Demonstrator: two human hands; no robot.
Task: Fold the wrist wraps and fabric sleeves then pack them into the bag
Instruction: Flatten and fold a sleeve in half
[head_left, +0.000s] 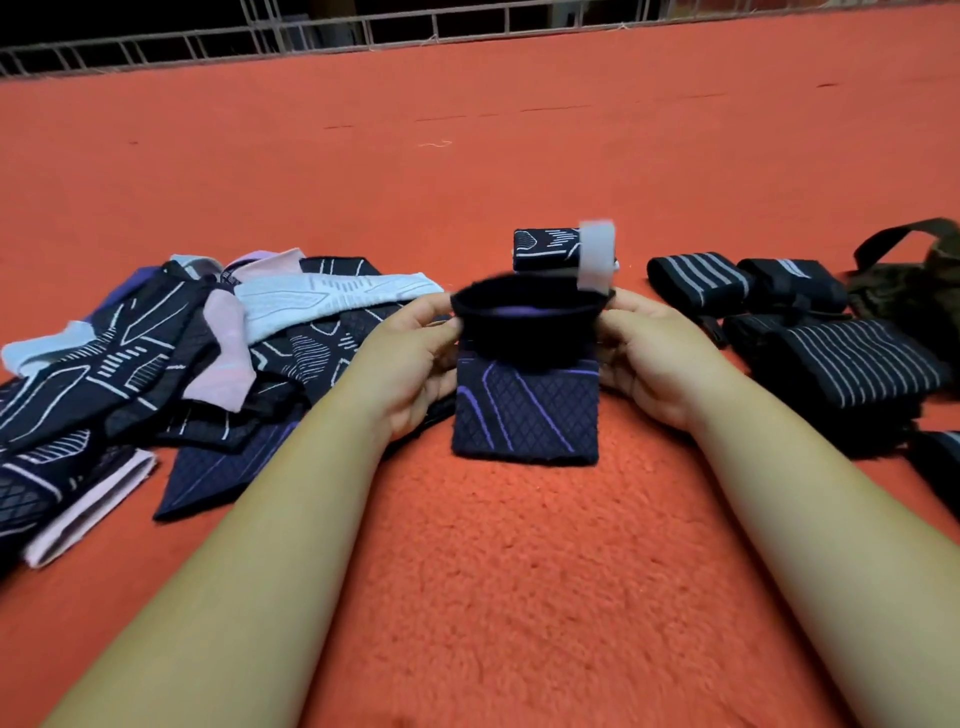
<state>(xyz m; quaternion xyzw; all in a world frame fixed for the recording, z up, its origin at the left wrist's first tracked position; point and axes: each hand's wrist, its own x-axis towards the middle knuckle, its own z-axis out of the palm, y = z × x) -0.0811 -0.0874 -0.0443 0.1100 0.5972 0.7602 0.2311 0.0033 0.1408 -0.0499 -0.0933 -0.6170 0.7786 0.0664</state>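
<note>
The sleeve (524, 415) — navy with purple lines — lies on the carpet (519, 571) straight ahead of the person, between the 2 hands. Its long axis runs away from them, and its open cuff is lifted and points to the far side. The left hand (415, 358) pinches the cuff's left edge, the right hand (644, 358) its right edge. The carpet is red and fuzzy; a railing (208, 41) crosses the far end, dark behind it. 1 folded sleeve (545, 249) sits just beyond the cuff. To the left is a pile (156, 374) of overlapping sleeves — too tangled to count. To the right are at least 4 striped wraps (852, 374), then 1 bag (914, 280).
</note>
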